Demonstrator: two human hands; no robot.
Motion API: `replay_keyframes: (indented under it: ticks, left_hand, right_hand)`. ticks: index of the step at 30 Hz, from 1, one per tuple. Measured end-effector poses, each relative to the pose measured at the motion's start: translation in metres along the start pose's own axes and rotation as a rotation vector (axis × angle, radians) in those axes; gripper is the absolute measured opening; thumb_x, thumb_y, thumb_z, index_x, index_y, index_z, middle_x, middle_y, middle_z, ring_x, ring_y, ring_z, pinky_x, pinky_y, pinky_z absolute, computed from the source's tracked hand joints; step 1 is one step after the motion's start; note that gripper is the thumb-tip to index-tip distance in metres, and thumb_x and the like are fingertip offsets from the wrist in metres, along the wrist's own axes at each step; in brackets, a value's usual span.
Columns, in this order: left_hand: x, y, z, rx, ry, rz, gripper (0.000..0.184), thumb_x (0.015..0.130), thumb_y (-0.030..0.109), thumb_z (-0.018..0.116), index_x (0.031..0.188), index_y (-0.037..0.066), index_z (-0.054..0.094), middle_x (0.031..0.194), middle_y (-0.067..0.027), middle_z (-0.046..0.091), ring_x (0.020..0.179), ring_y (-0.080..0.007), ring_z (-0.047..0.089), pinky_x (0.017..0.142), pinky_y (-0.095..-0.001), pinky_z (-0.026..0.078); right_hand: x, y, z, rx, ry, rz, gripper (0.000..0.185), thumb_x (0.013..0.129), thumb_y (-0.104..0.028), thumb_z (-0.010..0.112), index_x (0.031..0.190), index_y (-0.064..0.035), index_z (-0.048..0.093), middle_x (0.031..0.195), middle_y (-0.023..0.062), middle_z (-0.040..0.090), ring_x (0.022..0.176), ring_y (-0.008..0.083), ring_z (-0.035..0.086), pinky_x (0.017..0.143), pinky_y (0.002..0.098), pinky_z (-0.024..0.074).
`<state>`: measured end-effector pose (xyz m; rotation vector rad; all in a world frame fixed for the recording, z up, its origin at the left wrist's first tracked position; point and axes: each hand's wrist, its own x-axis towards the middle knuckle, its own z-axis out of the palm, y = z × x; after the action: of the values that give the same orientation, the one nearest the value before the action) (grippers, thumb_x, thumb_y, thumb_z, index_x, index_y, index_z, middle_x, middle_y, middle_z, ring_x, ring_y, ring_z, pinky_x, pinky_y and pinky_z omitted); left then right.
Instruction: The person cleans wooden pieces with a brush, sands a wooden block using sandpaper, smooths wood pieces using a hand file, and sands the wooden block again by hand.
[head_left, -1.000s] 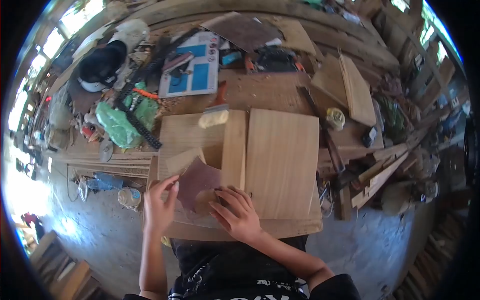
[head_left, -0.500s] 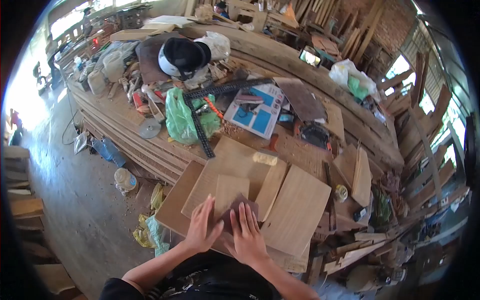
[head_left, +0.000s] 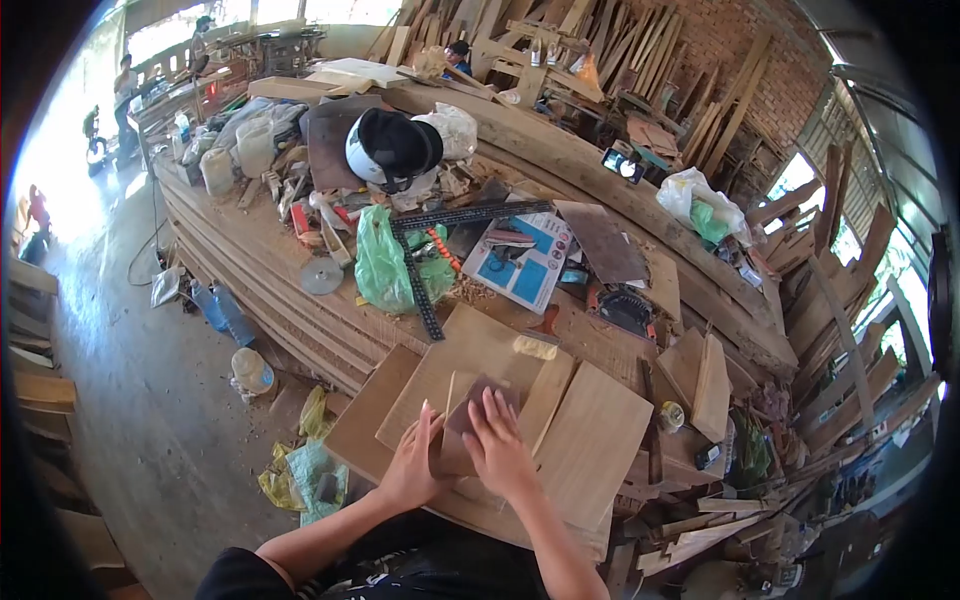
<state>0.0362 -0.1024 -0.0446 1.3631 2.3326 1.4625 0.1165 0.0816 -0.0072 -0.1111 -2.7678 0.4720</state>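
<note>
My right hand [head_left: 503,455] lies with its fingers stretched over a dark brown sheet of sandpaper [head_left: 466,406], pressing it onto a small wooden board [head_left: 463,383]. At the board's left side, my left hand [head_left: 412,468] steadies it, fingers upright along the edge and thumb toward the sheet. Sandpaper and hands hide most of the small board. Beneath it is a larger flat wooden panel [head_left: 470,340], with another pale panel [head_left: 592,430] to the right. A small yellowish block [head_left: 535,347] rests near the larger panel's far edge.
Beyond the panels lie a black metal square [head_left: 418,290], a green plastic bag [head_left: 380,265], a printed box [head_left: 517,260] and a circular saw [head_left: 625,308]. A helmet with a cap [head_left: 390,148] sits farther back. A jug [head_left: 251,370] stands on the floor at left.
My right hand and the sandpaper have moved forward over the small board, covering more of it. My left hand stays at its left side. The camera view has tilted up slightly.
</note>
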Motion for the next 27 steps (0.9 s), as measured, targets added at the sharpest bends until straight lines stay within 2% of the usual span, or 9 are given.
replay_keyframes:
  ticks: [3, 6, 7, 9, 14, 18, 21, 24, 27]
  left_hand:
    - [0.001, -0.001, 0.002, 0.04, 0.022, 0.012, 0.132, 0.075, 0.027, 0.09, 0.161, -0.006, -0.006, 0.151, -0.0284, 0.05, 0.143, -0.0441, 0.045, 0.121, -0.0506, 0.031]
    - [0.001, -0.005, 0.005, 0.029, 0.032, 0.006, 0.134, 0.074, 0.028, 0.09, 0.161, -0.005, -0.007, 0.148, -0.0285, 0.053, 0.143, -0.0427, 0.045, 0.12, -0.0502, 0.032]
    - [0.0, -0.004, 0.006, -0.018, 0.034, -0.026, 0.136, 0.074, 0.028, 0.091, 0.161, -0.005, -0.008, 0.148, -0.0276, 0.054, 0.143, -0.0421, 0.046, 0.12, -0.0495, 0.033]
    - [0.0, 0.001, 0.002, -0.094, 0.025, -0.086, 0.138, 0.073, 0.029, 0.092, 0.161, -0.005, -0.009, 0.148, -0.0259, 0.055, 0.144, -0.041, 0.046, 0.119, -0.0482, 0.036]
    - [0.0, -0.001, 0.005, -0.049, 0.024, -0.065, 0.147, 0.067, 0.027, 0.096, 0.161, -0.001, -0.013, 0.148, -0.0232, 0.057, 0.145, -0.0378, 0.046, 0.117, -0.0451, 0.041]
    - [-0.002, -0.004, 0.008, -0.076, 0.044, -0.082, 0.145, 0.067, 0.024, 0.096, 0.161, -0.003, -0.01, 0.145, -0.026, 0.057, 0.143, -0.0394, 0.048, 0.116, -0.0449, 0.042]
    - [-0.009, -0.013, 0.013, -0.105, 0.022, -0.137, 0.142, 0.068, 0.022, 0.096, 0.161, -0.003, -0.008, 0.145, -0.0278, 0.057, 0.142, -0.0392, 0.049, 0.115, -0.0444, 0.043]
    - [-0.006, -0.008, 0.015, -0.08, 0.047, -0.114, 0.147, 0.065, 0.023, 0.098, 0.163, 0.001, -0.009, 0.146, -0.0297, 0.056, 0.142, -0.0373, 0.05, 0.112, -0.0429, 0.046]
    - [-0.004, -0.006, 0.018, -0.156, 0.055, -0.152, 0.145, 0.067, 0.024, 0.098, 0.163, 0.001, -0.009, 0.146, -0.0308, 0.055, 0.143, -0.039, 0.049, 0.115, -0.0443, 0.043]
  right_hand:
    - [-0.042, -0.017, -0.014, -0.008, -0.046, -0.046, 0.05, 0.102, -0.03, 0.059, 0.144, -0.0022, 0.057, 0.157, 0.0245, 0.043, 0.146, 0.0419, 0.042, 0.12, 0.0516, 0.0377]
    - [-0.047, -0.023, -0.019, -0.034, -0.098, -0.024, 0.051, 0.102, -0.032, 0.06, 0.143, -0.0025, 0.057, 0.156, 0.0246, 0.044, 0.146, 0.0415, 0.042, 0.119, 0.0521, 0.0378]
    - [-0.035, -0.013, -0.016, -0.096, -0.041, -0.039, 0.052, 0.101, -0.033, 0.061, 0.144, -0.0027, 0.057, 0.156, 0.0246, 0.044, 0.146, 0.0412, 0.042, 0.118, 0.0521, 0.0388]
    - [0.002, 0.004, -0.014, -0.062, -0.006, 0.065, 0.053, 0.103, -0.031, 0.058, 0.147, -0.0021, 0.053, 0.158, 0.0256, 0.043, 0.148, 0.0426, 0.039, 0.121, 0.051, 0.0351]
    - [0.044, 0.029, 0.01, -0.174, 0.031, 0.099, 0.055, 0.105, -0.039, 0.051, 0.147, -0.0029, 0.053, 0.159, 0.0231, 0.042, 0.147, 0.0396, 0.041, 0.121, 0.05, 0.0347]
    - [-0.007, -0.008, 0.002, -0.122, 0.047, 0.018, 0.054, 0.101, -0.032, 0.06, 0.147, -0.0047, 0.053, 0.159, 0.0218, 0.043, 0.148, 0.038, 0.039, 0.121, 0.0511, 0.0339]
    - [-0.047, -0.032, -0.009, -0.059, -0.049, 0.01, 0.056, 0.098, -0.031, 0.065, 0.147, -0.0067, 0.054, 0.159, 0.0204, 0.042, 0.148, 0.0374, 0.039, 0.121, 0.0519, 0.0341]
    - [-0.046, -0.027, -0.013, -0.006, -0.037, 0.036, 0.055, 0.097, -0.032, 0.066, 0.146, -0.0082, 0.055, 0.16, 0.0195, 0.042, 0.149, 0.0365, 0.039, 0.121, 0.0514, 0.0349]
    - [-0.019, -0.01, -0.001, -0.03, 0.041, 0.068, 0.054, 0.1, -0.033, 0.062, 0.147, -0.0063, 0.055, 0.16, 0.0199, 0.042, 0.149, 0.0364, 0.038, 0.123, 0.0509, 0.0317]
